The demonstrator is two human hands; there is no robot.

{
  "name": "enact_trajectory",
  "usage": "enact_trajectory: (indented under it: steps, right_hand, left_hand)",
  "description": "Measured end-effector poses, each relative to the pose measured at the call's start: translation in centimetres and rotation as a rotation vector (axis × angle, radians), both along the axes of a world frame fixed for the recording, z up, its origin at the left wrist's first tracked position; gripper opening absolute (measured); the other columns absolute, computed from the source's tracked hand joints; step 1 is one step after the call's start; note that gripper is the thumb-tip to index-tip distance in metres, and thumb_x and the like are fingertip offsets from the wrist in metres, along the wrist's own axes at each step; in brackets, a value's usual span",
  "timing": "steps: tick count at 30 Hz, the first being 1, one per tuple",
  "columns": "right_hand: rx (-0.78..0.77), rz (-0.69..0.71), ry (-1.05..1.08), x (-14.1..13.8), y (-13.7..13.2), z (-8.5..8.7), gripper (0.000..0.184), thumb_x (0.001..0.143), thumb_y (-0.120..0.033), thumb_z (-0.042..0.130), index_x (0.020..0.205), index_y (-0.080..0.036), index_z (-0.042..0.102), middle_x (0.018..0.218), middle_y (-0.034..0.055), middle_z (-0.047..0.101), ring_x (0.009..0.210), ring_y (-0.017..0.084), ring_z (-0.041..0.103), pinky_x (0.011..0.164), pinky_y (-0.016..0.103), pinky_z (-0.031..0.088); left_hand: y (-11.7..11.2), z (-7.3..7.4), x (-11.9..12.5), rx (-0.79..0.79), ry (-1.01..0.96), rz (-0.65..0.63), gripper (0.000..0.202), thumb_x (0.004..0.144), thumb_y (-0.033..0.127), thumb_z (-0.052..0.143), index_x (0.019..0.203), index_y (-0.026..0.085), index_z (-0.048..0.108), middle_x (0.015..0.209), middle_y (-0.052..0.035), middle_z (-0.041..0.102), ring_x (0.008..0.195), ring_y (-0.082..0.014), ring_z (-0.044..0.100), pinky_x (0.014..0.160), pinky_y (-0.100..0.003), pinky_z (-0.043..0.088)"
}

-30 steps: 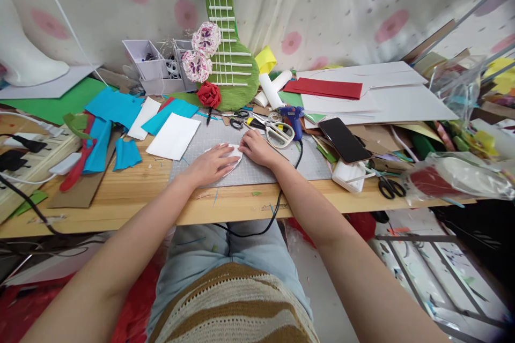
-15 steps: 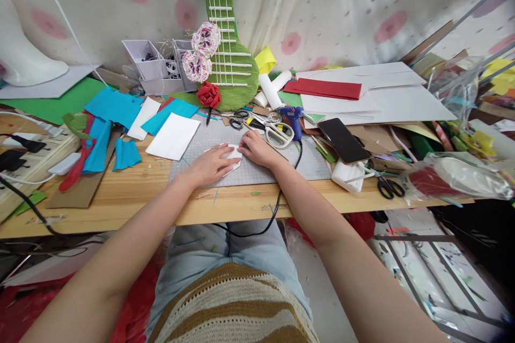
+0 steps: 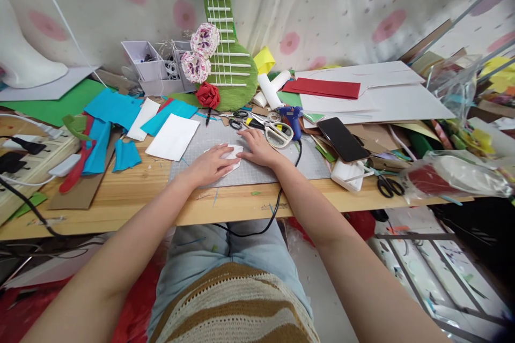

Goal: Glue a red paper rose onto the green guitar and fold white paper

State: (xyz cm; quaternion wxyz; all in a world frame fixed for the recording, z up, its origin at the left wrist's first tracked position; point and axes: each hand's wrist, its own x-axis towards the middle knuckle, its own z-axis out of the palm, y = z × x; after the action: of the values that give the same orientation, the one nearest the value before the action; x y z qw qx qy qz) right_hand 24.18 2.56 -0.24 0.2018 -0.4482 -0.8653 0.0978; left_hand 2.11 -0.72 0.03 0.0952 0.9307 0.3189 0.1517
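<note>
While flat on the mat (image 3: 269, 170), white paper (image 3: 233, 153) beneath left hand (image 3: 210, 164), right hand (image 3: 258, 149) at its edge, grips splayed.

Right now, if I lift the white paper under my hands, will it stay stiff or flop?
Probably floppy: the white paper looks thin and lies flat on the gray mat under your left hand and right hand. Likely very light, so it may slide on the mat when pushed.

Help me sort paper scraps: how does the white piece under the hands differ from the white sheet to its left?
The white piece is smaller and irregular, pinned by the left hand and right hand; the white sheet is larger, rectangular and untouched. Both are plain white paper.
</note>
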Motion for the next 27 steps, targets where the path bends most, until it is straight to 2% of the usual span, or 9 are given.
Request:
enact_trajectory:
  steps: [5,11,17,21,27]
  right_hand:
    - [0.004,-0.121,0.021,-0.2,0.8,-0.6,0.049,0.083,-0.029,0.055,0.129,-0.015,0.045,0.127,0.0166,0.048,0.121,0.030,0.037,0.102,0.049,0.031]
    - [0.022,-0.179,0.081,-0.4,1.1,-1.0,0.038,0.086,-0.025,0.050,0.122,-0.014,0.051,0.118,0.0147,0.055,0.111,0.028,0.044,0.100,0.046,0.032]
    - [0.053,-0.041,0.035,-0.7,0.3,-0.8,0.046,0.088,-0.041,0.048,0.130,-0.020,0.048,0.127,0.0130,0.050,0.119,0.028,0.039,0.102,0.047,0.032]
    - [0.028,-0.034,-0.048,-1.1,0.2,-1.0,0.051,0.087,-0.040,0.052,0.134,-0.021,0.045,0.132,0.0137,0.047,0.122,0.029,0.037,0.101,0.048,0.033]
    - [0.021,-0.046,-0.010,-1.0,0.1,-0.8,0.055,0.085,-0.040,0.055,0.135,-0.019,0.043,0.128,0.0142,0.049,0.120,0.029,0.040,0.101,0.048,0.033]
  left_hand:
    - [0.0,0.1,0.0,-0.028,0.008,0.002,0.041,0.094,0.040,0.034,0.122,0.026,0.061,0.139,-0.0070,0.047,0.135,-0.0248,0.035,0.111,-0.046,0.029]
    - [0.1,0.2,-0.1,-0.032,0.021,0.010,0.041,0.094,0.042,0.035,0.121,0.027,0.062,0.139,-0.0070,0.048,0.134,-0.0253,0.035,0.111,-0.047,0.030]
    - [0.1,0.1,-0.1,-0.019,0.008,-0.002,0.040,0.094,0.041,0.034,0.120,0.028,0.062,0.139,-0.0048,0.049,0.134,-0.0242,0.036,0.111,-0.048,0.029]
    - [0.1,0.0,-0.1,-0.008,0.022,0.001,0.041,0.094,0.041,0.034,0.122,0.028,0.061,0.139,-0.0051,0.049,0.135,-0.0246,0.035,0.112,-0.048,0.029]
    - [0.2,-0.1,-0.2,-0.001,0.031,-0.006,0.041,0.094,0.042,0.034,0.121,0.027,0.061,0.140,-0.0065,0.048,0.135,-0.0246,0.034,0.112,-0.048,0.028]
